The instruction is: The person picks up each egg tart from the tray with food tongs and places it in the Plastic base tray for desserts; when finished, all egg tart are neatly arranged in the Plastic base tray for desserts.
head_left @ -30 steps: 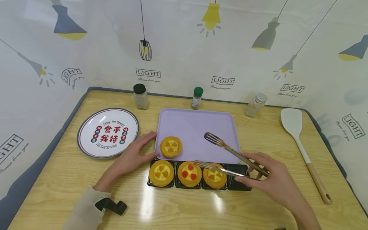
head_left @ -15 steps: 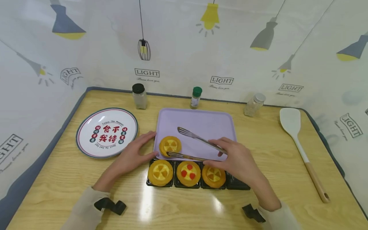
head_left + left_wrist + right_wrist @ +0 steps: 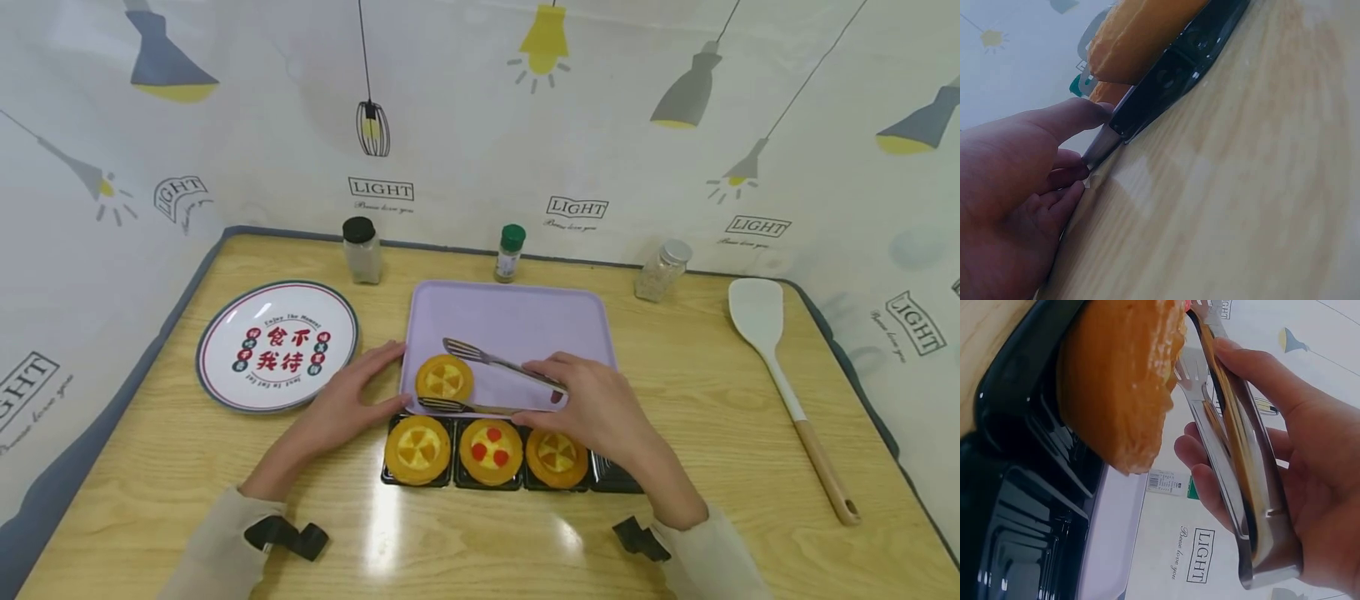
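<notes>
My right hand holds metal food tongs with slotted, fork-like ends. The tongs' arms are spread, one end by the far side of a yellow tart, the other over its near edge. This tart sits in the near left corner of a lilac tray. My left hand touches the tray's left edge with extended fingers, the thumb at the near corner. Along the tray's near side runs a black plastic container holding three tarts, the middle tart bearing red pieces. In the right wrist view the tongs lie between thumb and fingers.
A white printed plate lies left of the tray. Behind stand a black-capped jar, a green-capped jar and a silver-capped jar. On the right lies a white spatula with a wooden handle.
My right hand has moved left with the tongs, from the tray's right side to the tart on it. The left hand has stayed at the tray's edge.
</notes>
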`<state>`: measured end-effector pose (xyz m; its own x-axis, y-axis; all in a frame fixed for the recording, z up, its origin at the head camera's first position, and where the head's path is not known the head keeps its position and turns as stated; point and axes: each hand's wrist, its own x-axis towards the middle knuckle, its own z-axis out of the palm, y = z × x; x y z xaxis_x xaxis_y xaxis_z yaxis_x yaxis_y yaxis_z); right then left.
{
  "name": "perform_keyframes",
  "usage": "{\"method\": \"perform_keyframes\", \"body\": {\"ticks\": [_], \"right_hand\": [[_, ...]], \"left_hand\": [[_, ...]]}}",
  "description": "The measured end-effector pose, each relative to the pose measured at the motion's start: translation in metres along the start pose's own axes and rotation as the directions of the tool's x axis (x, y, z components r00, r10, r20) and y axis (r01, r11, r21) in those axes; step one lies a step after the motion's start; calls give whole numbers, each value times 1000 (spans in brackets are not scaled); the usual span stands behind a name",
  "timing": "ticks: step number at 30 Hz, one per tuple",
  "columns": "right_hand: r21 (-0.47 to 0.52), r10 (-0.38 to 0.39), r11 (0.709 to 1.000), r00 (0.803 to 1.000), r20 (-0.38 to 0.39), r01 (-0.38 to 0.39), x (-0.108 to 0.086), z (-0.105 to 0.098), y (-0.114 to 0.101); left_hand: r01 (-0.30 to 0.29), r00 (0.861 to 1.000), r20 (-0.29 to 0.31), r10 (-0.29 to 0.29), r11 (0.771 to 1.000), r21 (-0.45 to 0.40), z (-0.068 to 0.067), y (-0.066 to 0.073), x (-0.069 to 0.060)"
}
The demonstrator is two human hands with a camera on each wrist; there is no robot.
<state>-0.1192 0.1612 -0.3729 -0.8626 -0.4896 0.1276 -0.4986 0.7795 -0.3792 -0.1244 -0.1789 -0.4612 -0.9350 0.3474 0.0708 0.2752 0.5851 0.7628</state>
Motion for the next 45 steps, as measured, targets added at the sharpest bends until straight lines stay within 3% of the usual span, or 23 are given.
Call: {"method": "perform_keyframes", "body": {"ticks": [10,18,26,30,39,45], "right_hand": [[9,-5,1000,1000,-9,5,-5,-1,2],[-2,-17,1000,990,-142,17,-18,-25,12],[35,56,998,974,-219,-49,-81,-64,47],[63,131,991,970,-207,-120,-115,-75,62],[110,310,948,944,-114,-299,-165,-75,79],[140,338,935,937,-90,-325,-184,-66,87]], "left_hand": [[-5,1000,6,5,1000,7,2,0,0],[9,1000,2,-9,1000,23,-1,1,1],[13,1000,14,-13,1000,9,1,1,1],[16,1000,10,-16,1000,5,2,0,0],[11,1000,14,-11,1000,-3,1,0,-2],[24,999,21,-25,1000,9,0,1,-1]]}}
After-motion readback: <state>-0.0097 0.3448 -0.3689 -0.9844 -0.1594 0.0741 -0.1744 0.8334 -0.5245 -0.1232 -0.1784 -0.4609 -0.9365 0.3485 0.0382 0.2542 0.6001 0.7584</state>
